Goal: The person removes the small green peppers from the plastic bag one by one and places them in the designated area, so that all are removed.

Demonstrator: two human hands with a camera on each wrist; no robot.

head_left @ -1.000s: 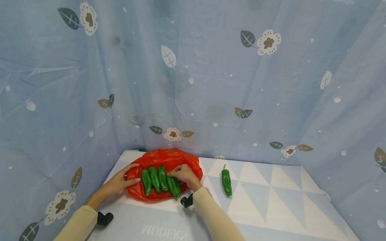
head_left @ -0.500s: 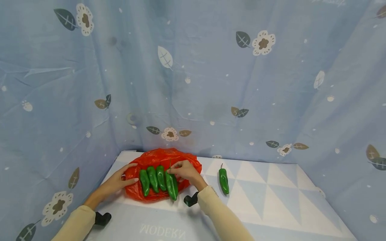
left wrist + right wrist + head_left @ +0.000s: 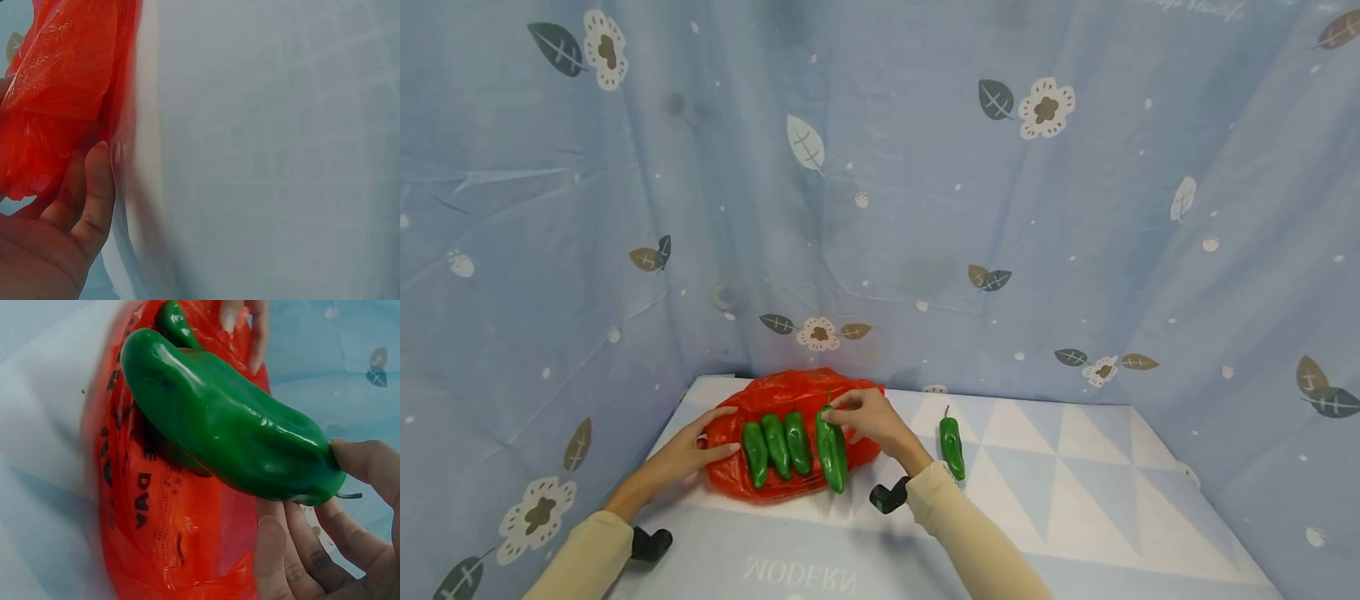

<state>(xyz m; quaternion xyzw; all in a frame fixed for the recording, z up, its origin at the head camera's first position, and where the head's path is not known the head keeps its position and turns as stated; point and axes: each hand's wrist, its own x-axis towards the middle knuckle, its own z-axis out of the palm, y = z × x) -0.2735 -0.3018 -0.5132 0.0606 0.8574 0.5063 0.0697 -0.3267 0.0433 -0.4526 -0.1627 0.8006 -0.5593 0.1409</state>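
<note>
Between thumb and fingers, near its stem end, my right hand pinches a long green pepper. In the right wrist view, this pepper hangs over a red plastic bag with black print. Three more green peppers lie side by side on the bag, the middle one among them. My left hand rests at the bag's left edge with fingers spread. Seen from the left wrist, straight fingers touch the bag's side. Another green pepper lies on the table, right of the bag.
A white table cover with pale blue triangles and lettering lies under everything. Blue curtains with a leaf and flower print stand behind and at both sides. Dark devices sit at both wrists, the right one close to the bag.
My right hand has lifted the pepper by its stem end and drawn it slightly right, apart from the other three. The left hand stays at the bag's edge. The view has shifted a little.
</note>
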